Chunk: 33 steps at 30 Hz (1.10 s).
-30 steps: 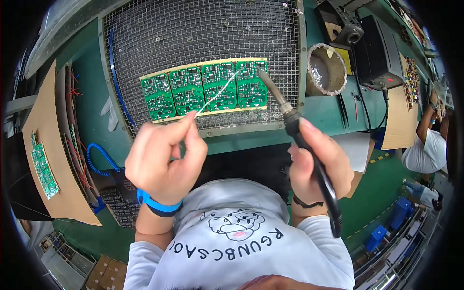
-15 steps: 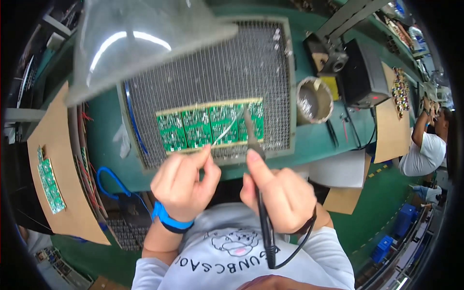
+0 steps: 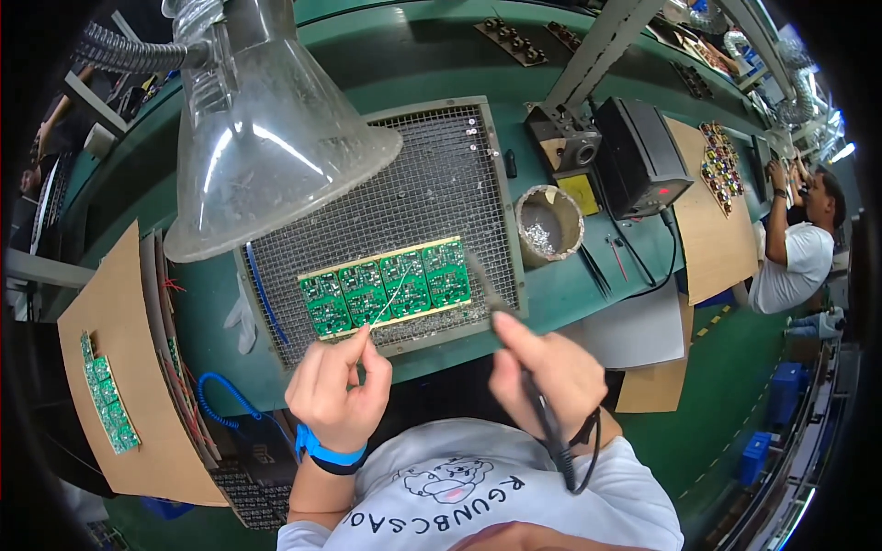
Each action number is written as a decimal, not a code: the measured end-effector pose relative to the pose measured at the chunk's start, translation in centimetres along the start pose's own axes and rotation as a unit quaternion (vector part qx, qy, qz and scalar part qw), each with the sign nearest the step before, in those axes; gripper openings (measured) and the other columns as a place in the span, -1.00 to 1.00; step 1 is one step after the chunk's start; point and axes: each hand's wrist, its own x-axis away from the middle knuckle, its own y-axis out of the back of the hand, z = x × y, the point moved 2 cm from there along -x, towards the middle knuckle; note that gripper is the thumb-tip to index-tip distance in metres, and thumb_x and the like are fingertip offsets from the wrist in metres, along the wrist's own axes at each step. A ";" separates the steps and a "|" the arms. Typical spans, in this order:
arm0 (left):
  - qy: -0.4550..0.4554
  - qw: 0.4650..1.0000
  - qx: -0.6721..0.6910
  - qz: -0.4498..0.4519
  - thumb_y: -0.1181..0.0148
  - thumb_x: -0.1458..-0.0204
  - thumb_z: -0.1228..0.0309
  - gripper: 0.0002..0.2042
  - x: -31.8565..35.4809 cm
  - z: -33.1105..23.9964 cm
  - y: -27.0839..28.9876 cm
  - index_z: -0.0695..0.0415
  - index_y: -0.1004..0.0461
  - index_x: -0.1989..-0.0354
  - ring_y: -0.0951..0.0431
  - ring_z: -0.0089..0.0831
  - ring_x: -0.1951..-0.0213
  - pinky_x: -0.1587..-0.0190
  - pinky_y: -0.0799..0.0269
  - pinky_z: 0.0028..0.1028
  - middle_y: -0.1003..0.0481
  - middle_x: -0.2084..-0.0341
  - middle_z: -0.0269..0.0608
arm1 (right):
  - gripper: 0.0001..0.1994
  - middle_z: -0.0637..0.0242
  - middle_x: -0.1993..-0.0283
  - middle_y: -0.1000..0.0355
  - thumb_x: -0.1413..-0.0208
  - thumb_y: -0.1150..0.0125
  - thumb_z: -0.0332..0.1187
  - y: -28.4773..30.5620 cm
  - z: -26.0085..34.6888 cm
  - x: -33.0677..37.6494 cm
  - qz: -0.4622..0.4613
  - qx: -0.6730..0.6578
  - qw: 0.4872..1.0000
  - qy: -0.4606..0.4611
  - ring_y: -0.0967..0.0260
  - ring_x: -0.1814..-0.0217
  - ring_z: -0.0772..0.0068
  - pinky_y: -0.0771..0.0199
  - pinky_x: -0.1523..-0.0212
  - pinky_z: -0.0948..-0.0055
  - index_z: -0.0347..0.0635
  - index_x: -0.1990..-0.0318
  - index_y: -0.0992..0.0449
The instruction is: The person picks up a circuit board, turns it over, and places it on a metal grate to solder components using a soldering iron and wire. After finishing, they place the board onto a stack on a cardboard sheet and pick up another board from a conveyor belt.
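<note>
Mesh bench (image 3: 432, 193): circuit panel (image 3: 386, 286) just beyond left hand (image 3: 338, 390) pinching solder wire (image 3: 390, 296); right hand (image 3: 547, 372) seemingly clamped on iron (image 3: 542, 413).

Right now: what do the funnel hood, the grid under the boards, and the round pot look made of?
Funnel hood: clear plastic, likely; see-through, glossy glare streaks, dusty film.
Grid: metal wire mesh, dull grey, in a flat grey frame.
Round pot: metal probably; matte, stained rim, shiny silvery residue inside.
Green boards: laminate circuit panel, pale edge strips.

A glossy green circuit board panel (image 3: 386, 286) lies on a dull metal wire-mesh tray (image 3: 432, 184), under a clear, shiny plastic fume hood (image 3: 262, 138), beside matt brown cardboard (image 3: 101, 367).
</note>
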 end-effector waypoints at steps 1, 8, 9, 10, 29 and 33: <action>-0.002 1.000 0.003 0.000 -0.30 0.22 0.66 -0.80 0.0 0.1 0.0 0.18 -0.61 0.37 -0.23 -0.56 0.75 0.70 -0.16 -0.54 -0.32 0.71 -0.34 | -0.63 0.25 0.55 -0.42 0.09 -0.26 -0.65 0.5 -0.5 0.7 -0.001 0.003 1.000 -0.001 -0.34 0.61 0.38 -0.40 0.52 0.45 -0.35 0.03 -0.54; 0.004 1.000 0.021 0.001 -0.27 0.17 0.71 -0.81 0.0 0.1 -0.1 0.22 -0.60 0.34 -0.19 -0.63 0.71 0.65 -0.08 -0.61 -0.29 0.69 -0.34 | -0.70 0.14 0.29 -0.53 -0.03 -0.24 -0.60 -0.5 -6.9 4.4 -0.186 0.042 0.974 -0.119 -0.50 0.36 0.29 -0.48 0.29 0.43 -0.28 0.03 -0.54; 0.016 1.000 0.015 0.010 -0.27 0.17 0.71 -0.81 0.1 0.0 0.0 0.22 -0.60 0.34 -0.19 -0.63 0.71 0.65 -0.08 -0.61 -0.29 0.69 -0.34 | -0.71 0.14 0.27 -0.54 -0.04 -0.24 -0.60 -0.6 -7.1 4.5 -0.188 0.055 0.973 -0.126 -0.50 0.33 0.33 -0.47 0.27 0.46 -0.29 0.04 -0.54; 0.011 1.000 0.020 0.010 -0.27 0.17 0.71 -0.81 -0.1 0.0 -0.1 0.22 -0.61 0.34 -0.19 -0.64 0.71 0.65 -0.08 -0.61 -0.30 0.68 -0.35 | -0.71 0.14 0.25 -0.54 -0.04 -0.24 -0.60 -0.8 -7.3 4.6 -0.192 0.067 0.970 -0.129 -0.50 0.31 0.38 -0.47 0.24 0.50 -0.30 0.04 -0.54; -0.040 0.998 0.012 0.056 -0.32 0.25 0.64 -0.78 -1.1 -1.5 -2.3 0.15 -0.61 0.35 -0.31 -0.52 0.73 0.68 -0.27 -0.53 -0.34 0.67 -0.36 | -0.75 0.28 0.36 -0.46 -0.12 -0.15 -0.62 -1.9 -7.5 4.8 -0.267 -0.080 0.942 -0.189 -0.26 0.50 0.68 -0.23 0.46 0.70 -0.41 0.03 -0.49; -0.050 0.997 0.003 0.056 -0.32 0.26 0.64 -0.78 -1.5 -1.6 -2.6 0.15 -0.60 0.37 -0.35 -0.48 0.72 0.68 -0.30 -0.51 -0.39 0.65 -0.33 | -0.74 0.32 0.44 -0.43 -0.13 -0.12 -0.63 -1.9 -7.7 4.9 -0.273 -0.079 0.942 -0.181 -0.20 0.56 0.72 -0.15 0.52 0.73 -0.43 0.01 -0.48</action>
